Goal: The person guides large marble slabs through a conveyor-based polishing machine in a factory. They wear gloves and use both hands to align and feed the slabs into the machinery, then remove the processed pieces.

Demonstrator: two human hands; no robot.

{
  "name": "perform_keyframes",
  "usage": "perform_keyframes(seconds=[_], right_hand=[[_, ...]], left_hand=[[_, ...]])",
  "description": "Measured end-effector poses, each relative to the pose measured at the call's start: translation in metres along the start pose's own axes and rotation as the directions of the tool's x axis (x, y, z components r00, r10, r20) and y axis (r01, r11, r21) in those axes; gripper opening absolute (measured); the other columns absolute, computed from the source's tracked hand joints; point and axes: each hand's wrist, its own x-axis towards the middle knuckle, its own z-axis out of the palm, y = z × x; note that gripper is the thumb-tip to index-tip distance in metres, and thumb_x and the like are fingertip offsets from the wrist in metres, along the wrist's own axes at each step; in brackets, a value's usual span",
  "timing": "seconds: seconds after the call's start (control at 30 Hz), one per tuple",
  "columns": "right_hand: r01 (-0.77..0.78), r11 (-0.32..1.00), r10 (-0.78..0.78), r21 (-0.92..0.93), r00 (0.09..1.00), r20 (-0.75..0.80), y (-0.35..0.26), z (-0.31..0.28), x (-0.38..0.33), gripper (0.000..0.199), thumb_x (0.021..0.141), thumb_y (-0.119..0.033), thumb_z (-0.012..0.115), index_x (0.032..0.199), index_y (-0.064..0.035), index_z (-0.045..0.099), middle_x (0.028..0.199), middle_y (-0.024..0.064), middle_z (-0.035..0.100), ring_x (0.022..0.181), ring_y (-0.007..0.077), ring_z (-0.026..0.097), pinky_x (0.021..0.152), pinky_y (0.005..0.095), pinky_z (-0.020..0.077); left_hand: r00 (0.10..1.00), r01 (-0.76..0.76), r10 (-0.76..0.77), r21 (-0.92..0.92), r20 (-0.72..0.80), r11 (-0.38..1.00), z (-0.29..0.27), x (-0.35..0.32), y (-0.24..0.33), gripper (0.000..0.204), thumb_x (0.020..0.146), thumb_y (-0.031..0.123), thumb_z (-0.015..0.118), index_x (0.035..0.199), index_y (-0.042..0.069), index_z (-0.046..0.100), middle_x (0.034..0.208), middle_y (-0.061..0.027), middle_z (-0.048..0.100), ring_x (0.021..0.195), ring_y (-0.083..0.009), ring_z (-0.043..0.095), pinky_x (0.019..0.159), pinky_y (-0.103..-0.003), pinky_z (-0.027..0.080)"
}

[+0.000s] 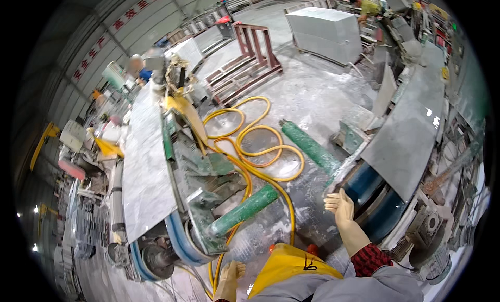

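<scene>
Yellow apron [291, 263] sits right at the bottom, both gloved hands free. Left hand [229, 279] hangs low by the yellow hose [260, 146], fingers loose, gripping nothing. Right hand [341, 205] is spread open, just beside the grey stone slab [411, 130] near the green roller [311, 147].

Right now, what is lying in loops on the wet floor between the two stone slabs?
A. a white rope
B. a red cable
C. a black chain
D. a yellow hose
D: a yellow hose coils in several loops on the wet floor, between the grey slab on the left and the slab on the right.
</scene>
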Motion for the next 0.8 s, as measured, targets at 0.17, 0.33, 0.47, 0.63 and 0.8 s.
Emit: perform_keyframes(seconds=[0.17,0.33,0.47,0.63,0.8], right_hand=[[-0.111,0.994,0.111,-0.012,0.974,0.198,0.049,0.050,-0.023,0.069,0.110,-0.056,0.058,0.117,0.0110,0.074,0.095,0.0227,0.080,0.074,0.0283,0.078,0.068,0.0357,0.0668],[-0.153,0.970,0.195,-0.187,0.953,0.230,0.099,0.101,-0.057,0.066,0.112,-0.053,0.056,0.116,0.0110,0.074,0.096,0.0231,0.080,0.075,0.0296,0.078,0.068,0.0359,0.0671],[-0.163,0.945,0.272,-0.285,0.875,0.402,0.157,0.164,-0.074,0.064,0.113,-0.051,0.053,0.119,0.0103,0.073,0.101,0.0239,0.080,0.078,0.0303,0.079,0.071,0.0375,0.0674],[-0.083,0.865,0.410,-0.495,0.685,0.602,0.213,0.303,-0.161,0.058,0.114,-0.045,0.054,0.122,0.0088,0.073,0.106,0.0229,0.081,0.084,0.0315,0.080,0.077,0.0410,0.0668],[0.233,0.833,0.372,-0.503,0.437,0.819,0.281,0.405,-0.228,0.052,0.111,-0.040,0.062,0.124,0.0086,0.072,0.110,0.0187,0.080,0.099,0.0279,0.077,0.087,0.0379,0.0610]], left_hand=[[0.964,-0.162,0.187,0.141,-0.187,0.977,-0.077,-0.012,-0.056,0.034,0.111,0.031,0.063,0.113,-0.002,0.066,0.099,-0.0171,0.078,0.076,-0.0198,0.074,0.065,-0.028,0.059],[0.931,-0.270,0.274,0.050,-0.243,0.962,-0.112,-0.029,-0.084,0.040,0.108,0.038,0.069,0.121,0.000,0.067,0.110,-0.0164,0.079,0.086,-0.0217,0.077,0.075,-0.031,0.062],[0.901,-0.364,0.338,-0.050,-0.274,0.930,-0.149,-0.046,-0.090,0.035,0.111,0.029,0.064,0.122,-0.003,0.067,0.110,-0.0186,0.079,0.084,-0.0221,0.076,0.071,-0.032,0.063],[0.855,-0.344,0.268,-0.098,-0.444,0.934,-0.232,-0.079,-0.084,0.039,0.109,0.030,0.063,0.127,-0.005,0.066,0.121,-0.0247,0.075,0.101,-0.0340,0.074,0.092,-0.046,0.060],[0.805,-0.381,0.242,-0.159,-0.541,0.911,-0.315,-0.100,-0.064,0.041,0.110,0.032,0.061,0.129,-0.004,0.065,0.124,-0.0250,0.073,0.106,-0.0357,0.072,0.096,-0.048,0.056]])
